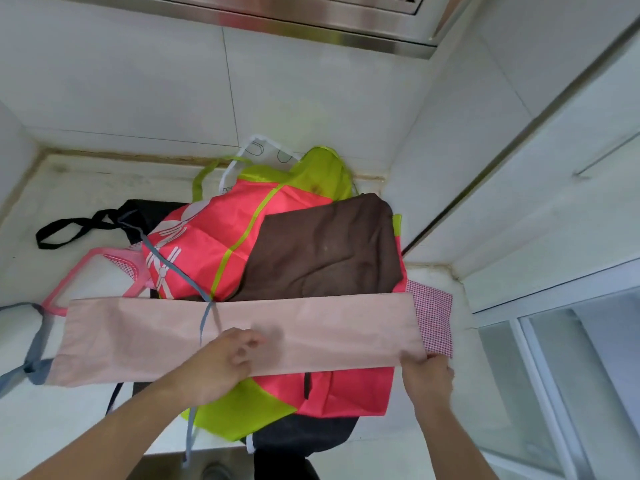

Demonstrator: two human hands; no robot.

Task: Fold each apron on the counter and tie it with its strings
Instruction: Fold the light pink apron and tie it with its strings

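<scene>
Now | left hand (227, 355) grip curled on pink apron (311, 327) middle | right hand (427, 374) grip pinching its end

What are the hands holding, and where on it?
Both hold the folded pale pink apron: the right hand pinches its right end, the left hand grips near its middle.

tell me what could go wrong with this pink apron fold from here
The pink apron lies across a loose pile, so it may sag and the fold go crooked. Its grey string lies over the strip near the left hand and could get trapped inside. The right hand pinches only a corner, which might slip.
</scene>
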